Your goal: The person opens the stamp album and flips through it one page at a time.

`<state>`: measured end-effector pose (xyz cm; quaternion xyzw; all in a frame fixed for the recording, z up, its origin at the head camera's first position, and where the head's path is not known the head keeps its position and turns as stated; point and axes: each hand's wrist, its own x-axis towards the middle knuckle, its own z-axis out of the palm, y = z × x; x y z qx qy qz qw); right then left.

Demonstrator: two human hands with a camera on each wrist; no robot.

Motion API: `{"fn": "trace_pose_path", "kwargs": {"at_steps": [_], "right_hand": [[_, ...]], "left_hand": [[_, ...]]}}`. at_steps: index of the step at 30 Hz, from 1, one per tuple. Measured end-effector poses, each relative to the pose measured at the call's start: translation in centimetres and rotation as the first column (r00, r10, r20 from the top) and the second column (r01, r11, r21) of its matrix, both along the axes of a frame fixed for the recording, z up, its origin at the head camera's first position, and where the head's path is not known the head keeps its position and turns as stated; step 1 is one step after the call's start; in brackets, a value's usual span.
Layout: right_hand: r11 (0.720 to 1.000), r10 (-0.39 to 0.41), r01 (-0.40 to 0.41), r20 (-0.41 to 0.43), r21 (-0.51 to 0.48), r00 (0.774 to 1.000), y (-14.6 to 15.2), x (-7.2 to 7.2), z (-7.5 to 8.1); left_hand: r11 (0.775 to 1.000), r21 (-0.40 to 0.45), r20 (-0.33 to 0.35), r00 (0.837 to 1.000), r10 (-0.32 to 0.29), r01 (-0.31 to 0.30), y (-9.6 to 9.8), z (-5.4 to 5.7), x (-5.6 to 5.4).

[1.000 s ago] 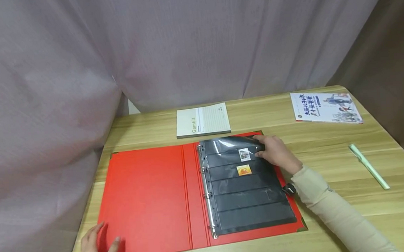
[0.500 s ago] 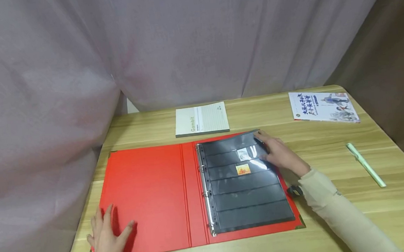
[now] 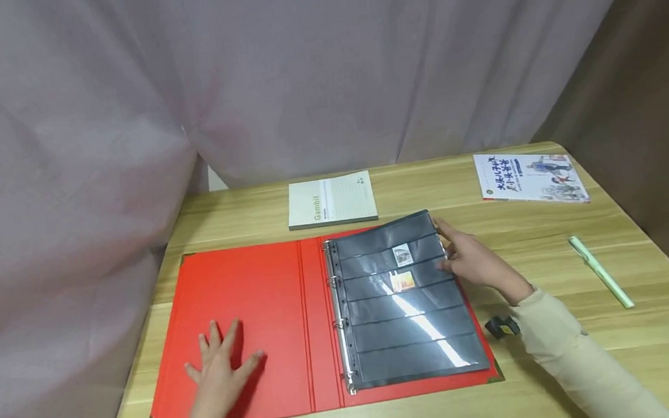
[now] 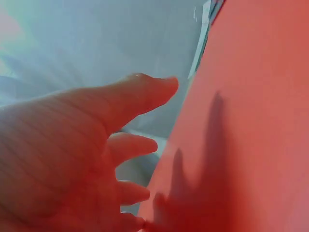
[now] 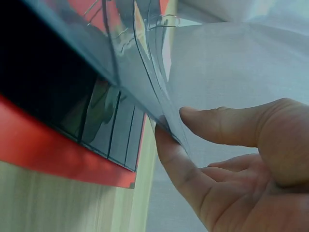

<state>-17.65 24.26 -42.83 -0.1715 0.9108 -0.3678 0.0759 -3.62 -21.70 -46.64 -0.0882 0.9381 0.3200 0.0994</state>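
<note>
A red ring binder [image 3: 247, 293] lies spread on the table, metal rings [image 3: 340, 324] along its spine. Its black stamp album page [image 3: 383, 325] has clear strip pockets holding a greyish stamp [image 3: 402, 255] and, below it, an orange-yellow stamp [image 3: 402, 282]. With thumb and index finger, my right hand [image 3: 481, 265] holds the page's outer edge near the top corner. In the right wrist view the raised page [image 5: 128, 72] bends between them, another dark page beneath. My left hand [image 3: 217, 379], fingers spread, is over the inside of the left cover and casts a shadow on it.
Behind the binder sits a Gambit notepad [image 3: 334, 199]. A booklet with cartoon figures [image 3: 533, 177] lies at the back right, and a pale green pen [image 3: 601, 272] on the right. Grey curtains [image 3: 313, 74] hang behind the wooden table [image 3: 523, 234].
My left hand has moved right and inward from the cover's left edge. My right hand has shifted slightly right, and the page's upper outer corner has risen, its glare moving lower.
</note>
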Motion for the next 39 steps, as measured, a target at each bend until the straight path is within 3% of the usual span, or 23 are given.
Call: {"fn": "trace_pose_path", "kwargs": {"at_steps": [7, 13, 21, 26, 32, 39], "right_hand": [[0.995, 0.036, -0.027, 0.095, -0.101, 0.995, 0.1, 0.4, 1.0], [0.995, 0.092, -0.086, 0.153, -0.048, 0.984, 0.2, 1.7, 1.9], [0.985, 0.166, -0.151, 0.209, -0.083, 0.964, -0.1, 3.4, 3.6], [0.986, 0.16, -0.146, 0.184, -0.085, 0.97, -0.6, 3.9, 5.3], [0.977, 0.156, -0.126, 0.173, -0.174, 0.973, -1.4, 4.1, 7.0], [0.969, 0.107, -0.064, 0.174, -0.239, 0.979, -3.0, 4.2, 8.2]], "left_hand": [[0.997, 0.014, -0.036, 0.997, -0.075, 0.076, 2.9, -0.6, -0.8], [0.997, -0.003, -0.033, 0.996, -0.082, 0.081, 4.2, -1.1, -0.8], [0.997, -0.041, -0.008, 0.998, -0.069, 0.069, 4.7, -1.1, -0.7], [0.996, -0.059, -0.003, 0.997, -0.071, 0.07, 4.8, -1.4, -0.8], [0.995, -0.065, -0.003, 0.997, -0.076, 0.076, 4.9, -1.4, -0.9], [0.994, -0.045, -0.001, 0.995, -0.098, 0.098, 4.6, -0.4, -1.1]]}}
